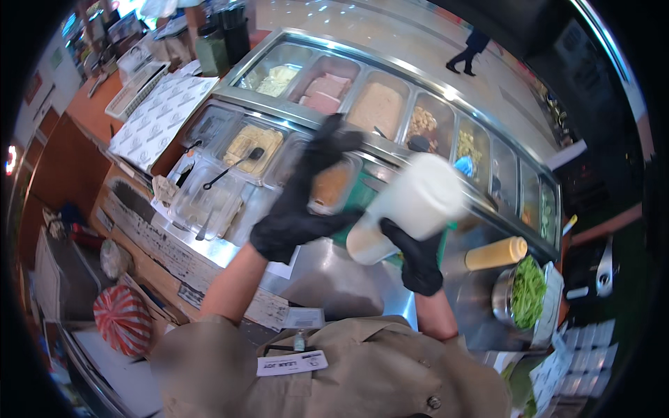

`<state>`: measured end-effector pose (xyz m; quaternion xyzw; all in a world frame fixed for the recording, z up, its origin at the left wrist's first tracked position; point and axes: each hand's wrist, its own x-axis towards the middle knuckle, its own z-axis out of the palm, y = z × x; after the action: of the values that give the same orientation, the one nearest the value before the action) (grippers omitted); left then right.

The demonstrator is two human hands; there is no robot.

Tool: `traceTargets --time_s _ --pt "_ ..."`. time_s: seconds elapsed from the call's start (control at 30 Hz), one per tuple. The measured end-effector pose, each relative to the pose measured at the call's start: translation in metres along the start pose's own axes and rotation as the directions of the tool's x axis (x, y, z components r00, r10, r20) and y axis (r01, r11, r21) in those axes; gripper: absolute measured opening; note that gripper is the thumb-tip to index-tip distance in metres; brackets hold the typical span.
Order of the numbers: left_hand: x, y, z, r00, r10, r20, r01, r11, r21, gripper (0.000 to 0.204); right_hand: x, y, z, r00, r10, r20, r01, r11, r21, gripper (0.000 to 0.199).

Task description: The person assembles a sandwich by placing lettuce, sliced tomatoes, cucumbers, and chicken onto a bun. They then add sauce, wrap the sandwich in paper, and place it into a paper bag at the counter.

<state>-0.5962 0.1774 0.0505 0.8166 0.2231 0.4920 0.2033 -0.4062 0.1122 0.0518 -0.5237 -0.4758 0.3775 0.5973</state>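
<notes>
My right hand (418, 263), in a black glove, is wrapped round a large white plastic bottle (417, 202). The bottle is tilted and blurred by motion, its wide round end toward the upper right. To its left, my left hand (296, 205), also black-gloved, is open with thumb and fingers spread. The left thumb reaches close to the bottle's lower end; I cannot tell whether they touch. Beneath the hands lies a green board (362, 189), partly hidden by the bottle. A tub of orange-brown sauce (330, 187) shows just beside my left hand.
A steel rail holds several food pans, including pink sliced meat (324, 93) and a pale spread (377, 104). At right are a yellow squeeze bottle (496, 253) and a bowl of green leaves (528, 292). Clear tubs (205, 205) and printed paper (164, 120) lie left. Someone walks beyond the counter.
</notes>
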Motion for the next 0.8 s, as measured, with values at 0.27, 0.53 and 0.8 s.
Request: traceTargets --time_s 0.27,0.53,0.8 --pt "0.089 0.045 0.074 0.979 0.100 0.176 0.021 0.816 -0.578 0.094 0.012 0.018 -0.068 0.989 -0.129 -0.073 0.142 0.966 0.214 0.066" --pt "0.072 0.004 0.118 0.870 -0.296 0.395 0.478 0.704 -0.526 0.076 0.023 0.038 -0.069 0.983 -0.170 -0.067 0.180 0.965 0.192 0.069" --pt "0.064 -0.017 0.129 0.873 -0.301 0.385 0.481 0.666 -0.570 0.071 0.031 0.058 -0.065 0.990 -0.080 -0.113 0.107 0.962 0.252 0.067"
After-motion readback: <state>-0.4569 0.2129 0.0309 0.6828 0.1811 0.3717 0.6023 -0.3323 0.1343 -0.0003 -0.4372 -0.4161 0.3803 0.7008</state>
